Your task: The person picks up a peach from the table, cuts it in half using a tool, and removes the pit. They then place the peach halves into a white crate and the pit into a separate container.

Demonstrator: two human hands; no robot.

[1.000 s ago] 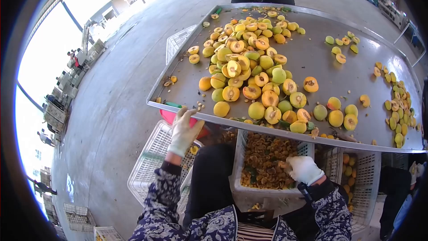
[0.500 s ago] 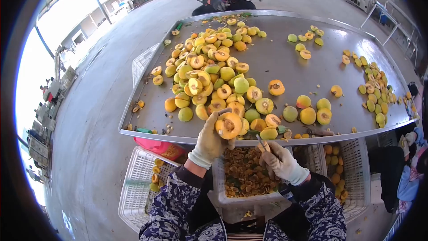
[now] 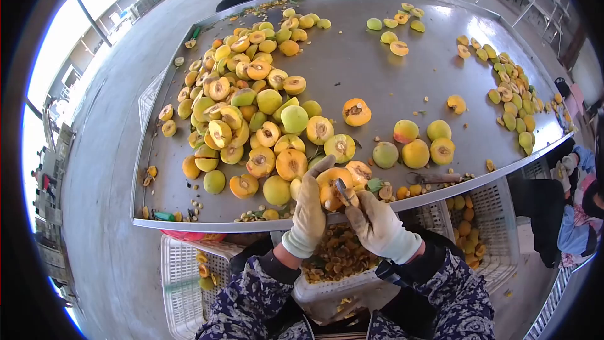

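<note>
My left hand (image 3: pixel 307 214), in a soiled pale work glove, is closed around a halved yellow peach (image 3: pixel 326 180) just over the table's near edge. In my gloved right hand (image 3: pixel 381 225) is a pitting knife (image 3: pixel 341 190) with a metal head and a short light handle. Its head is against the cut face of the peach half, and the fingers hide part of the grip. Directly ahead, a heap of peach halves (image 3: pixel 268 101) covers the left side of the metal table (image 3: pixel 352 31). Beneath my hands stands a crate of brown-orange peach scraps (image 3: pixel 343 253).
More fruit (image 3: pixel 415 153) lies right of the heap, with another pile (image 3: pixel 517 97) at the right edge. A wooden-handled tool (image 3: pixel 440 178) rests near the front rim. White crates (image 3: pixel 179 271) flank my knees. One person sits opposite; another (image 3: pixel 576 226) is at the right.
The view has shifted, so the table sits further left and lower. The knife, apart from the peach half before, has come up to its cut face as both hands drew together.
</note>
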